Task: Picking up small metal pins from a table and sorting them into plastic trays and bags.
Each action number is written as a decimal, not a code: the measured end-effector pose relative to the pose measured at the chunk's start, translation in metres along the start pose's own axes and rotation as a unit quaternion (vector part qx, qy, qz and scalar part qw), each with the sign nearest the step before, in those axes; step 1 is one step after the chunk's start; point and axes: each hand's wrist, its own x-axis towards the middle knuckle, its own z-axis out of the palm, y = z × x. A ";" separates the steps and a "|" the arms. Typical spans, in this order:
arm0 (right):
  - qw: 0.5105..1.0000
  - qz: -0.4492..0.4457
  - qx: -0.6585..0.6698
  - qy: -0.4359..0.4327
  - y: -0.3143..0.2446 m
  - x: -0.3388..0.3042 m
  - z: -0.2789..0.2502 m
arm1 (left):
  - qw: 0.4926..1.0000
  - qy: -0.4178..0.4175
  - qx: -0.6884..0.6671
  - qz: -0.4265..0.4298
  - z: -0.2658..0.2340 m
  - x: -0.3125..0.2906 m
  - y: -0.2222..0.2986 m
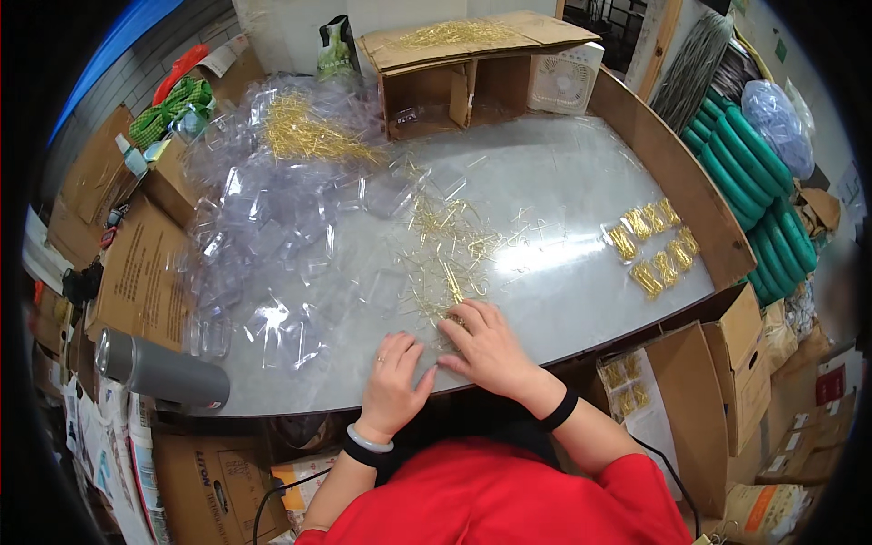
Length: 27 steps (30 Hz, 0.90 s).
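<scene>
The thin gold wires (445,218) could get stuck to each other, because they lie every which way and many look bent at the ends. If the right hand (490,350) pulls one, a few more might come along with it. Some could also fall off the near edge of the bench (563,309), since both hands work close to it. A wide sweep to the left might mix wires in with the clear plastic pieces (272,209), which would make them hard to pick out.

The right hand has its fingers bent and a bit apart, over the near end of the wires. I cannot tell if it pinches any. The left hand (392,377) is just beside it, curled with its fingers close together, and I cannot tell if it holds something.

The loose wires are shiny and skinny, in a messy patch from the middle of the bench toward its near edge. A few lie side by side by the right fingertips. Neat gold bunches (654,245) sit near the right edge.
</scene>
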 end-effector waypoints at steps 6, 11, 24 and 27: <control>0.998 0.061 -0.008 0.013 0.025 0.002 0.017 | 1.000 0.022 -0.008 -0.015 -0.004 0.002 0.002; 0.996 0.052 0.069 -0.020 0.016 0.001 -0.012 | 0.999 0.018 -0.024 -0.013 -0.005 -0.001 -0.001; 0.997 0.051 -0.018 -0.053 0.023 -0.007 -0.005 | 0.998 -0.038 -0.052 0.008 -0.011 0.006 0.004; 0.997 0.005 0.014 -0.078 0.011 -0.009 -0.009 | 0.999 -0.031 -0.001 0.008 -0.005 0.007 0.020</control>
